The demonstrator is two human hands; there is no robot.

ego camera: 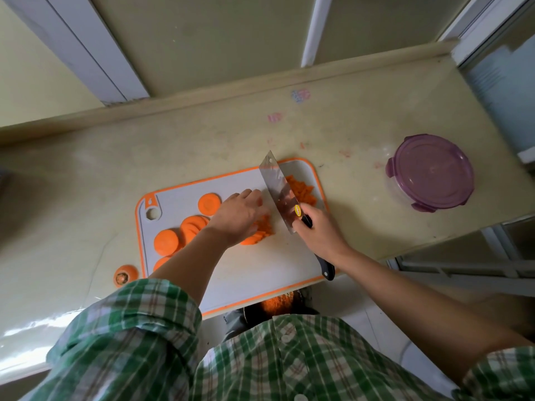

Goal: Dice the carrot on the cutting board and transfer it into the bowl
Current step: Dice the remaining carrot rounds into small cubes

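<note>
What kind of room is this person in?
Most likely a home kitchen: a cutting board with carrot slices lies on a pale countertop, the right hand grips a cleaver, and a purple-lidded food container sits nearby.

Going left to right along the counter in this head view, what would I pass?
Carrot end → carrot rounds → left hand → cleaver → right hand → purple-lidded container.
</note>
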